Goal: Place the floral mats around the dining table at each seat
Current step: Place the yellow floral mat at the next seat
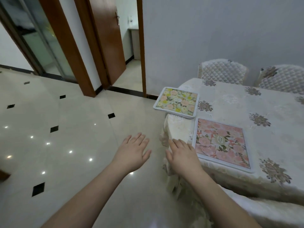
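Both our hands reach forward, palms down and fingers spread loosely, holding nothing. Our left hand (pixel 133 150) hangs over the pale tiled floor (pixel 69 137), just beside the table corner at its three o'clock. Our right hand (pixel 182 154) hovers at the draped corner of the dining table (pixel 246 104); we cannot tell whether it touches the cloth. A pink floral mat (pixel 221 143) lies flat on the table's near edge, just at the right hand's three o'clock. At twelve o'clock from that hand, a small stack of mats topped by a yellow-and-green floral mat (pixel 176 102) sits on the table's far corner, partly overhanging the edge. Two quilted chair backs (pixel 222 70) stand at the table's far side, against the grey wall. A brown door (pixel 108 38) stands ajar at eleven o'clock.
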Action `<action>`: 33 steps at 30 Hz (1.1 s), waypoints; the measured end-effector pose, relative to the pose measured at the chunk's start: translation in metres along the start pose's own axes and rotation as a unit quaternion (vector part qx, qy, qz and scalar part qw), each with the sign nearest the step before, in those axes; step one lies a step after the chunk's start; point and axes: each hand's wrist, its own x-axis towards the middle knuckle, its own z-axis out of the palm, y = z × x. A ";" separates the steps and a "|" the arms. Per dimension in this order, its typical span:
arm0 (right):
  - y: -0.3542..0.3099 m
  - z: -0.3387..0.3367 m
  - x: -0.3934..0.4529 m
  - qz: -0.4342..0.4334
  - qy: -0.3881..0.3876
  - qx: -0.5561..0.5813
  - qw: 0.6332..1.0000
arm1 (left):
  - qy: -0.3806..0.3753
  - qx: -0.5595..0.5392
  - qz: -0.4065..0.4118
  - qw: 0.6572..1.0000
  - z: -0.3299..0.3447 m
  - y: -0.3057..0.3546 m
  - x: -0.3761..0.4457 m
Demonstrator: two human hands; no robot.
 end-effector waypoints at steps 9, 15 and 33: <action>-0.138 0.027 0.042 -0.010 0.024 -0.016 1.000 | -0.003 -0.007 -0.018 1.000 0.010 -0.126 -0.044; -0.183 0.041 0.046 0.006 0.034 -0.042 0.999 | -0.027 -0.022 -0.051 0.998 0.011 -0.167 -0.067; -0.195 0.055 0.130 -0.005 0.017 -0.034 0.999 | 0.026 -0.052 -0.089 0.994 0.029 -0.214 0.002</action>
